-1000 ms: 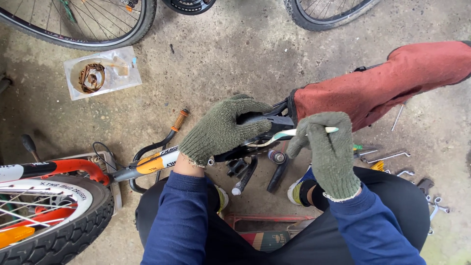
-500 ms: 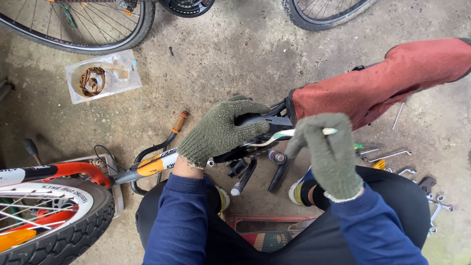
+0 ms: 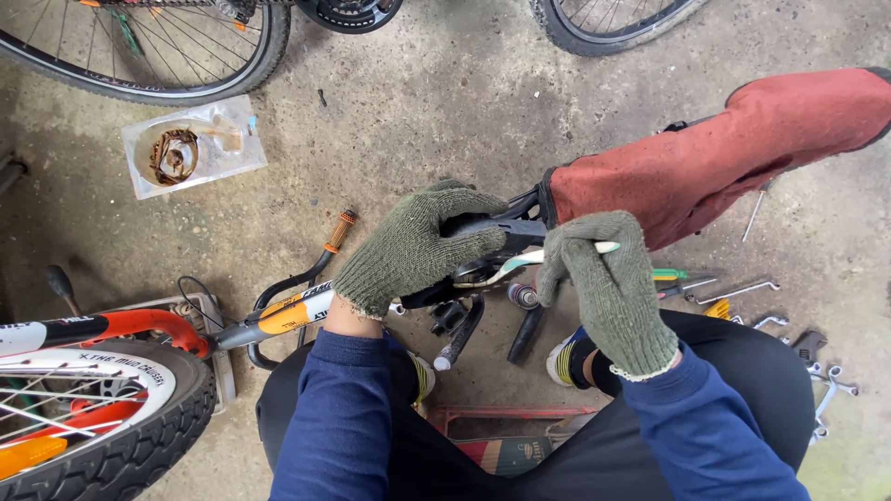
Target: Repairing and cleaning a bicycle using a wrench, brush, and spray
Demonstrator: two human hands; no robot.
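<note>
Concrete floor (image 3: 445,102), a small bicycle under gloved hands.
Left hand (image 3: 408,246) wraps the black brake lever (image 3: 506,227); right hand (image 3: 608,288) pinches a pale tool (image 3: 520,263). Clear square plastic package (image 3: 190,147) lies upper left.

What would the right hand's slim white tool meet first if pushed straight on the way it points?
Probably the rust-red cloth cover: the slim white tool in the right hand points right with its tip just short of the fabric, though depth is unclear.
</note>
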